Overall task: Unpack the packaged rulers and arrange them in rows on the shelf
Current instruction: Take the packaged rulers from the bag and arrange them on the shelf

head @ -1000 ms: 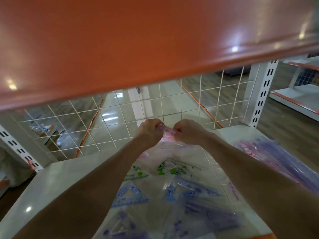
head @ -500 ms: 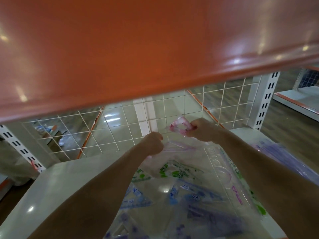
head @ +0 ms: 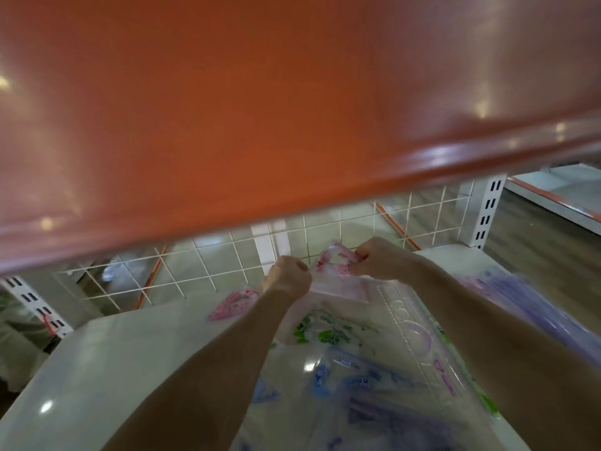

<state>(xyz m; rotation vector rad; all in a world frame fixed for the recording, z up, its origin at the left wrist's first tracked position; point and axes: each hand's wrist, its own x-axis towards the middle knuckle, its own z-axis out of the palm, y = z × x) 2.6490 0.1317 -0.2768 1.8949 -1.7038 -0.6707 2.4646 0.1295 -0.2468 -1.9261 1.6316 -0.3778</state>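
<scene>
Left hand [head: 287, 278] and right hand [head: 381, 259] now apart (pink ruler packet [head: 336, 266] between them)

two bare hands are shown, the left hand [head: 287, 277] and the right hand [head: 380, 260], each joined to a bare forearm. the left forearm [head: 208, 369] and the right forearm [head: 487, 330] are seen uncovered down to the lower edge of the view. fine detail is lost to blur.

Single head view, close, looking forward-down under orange upper shelf [head: 260, 109] onto white shelf [head: 97, 369]; edges seemingly motion-blurred.
</scene>
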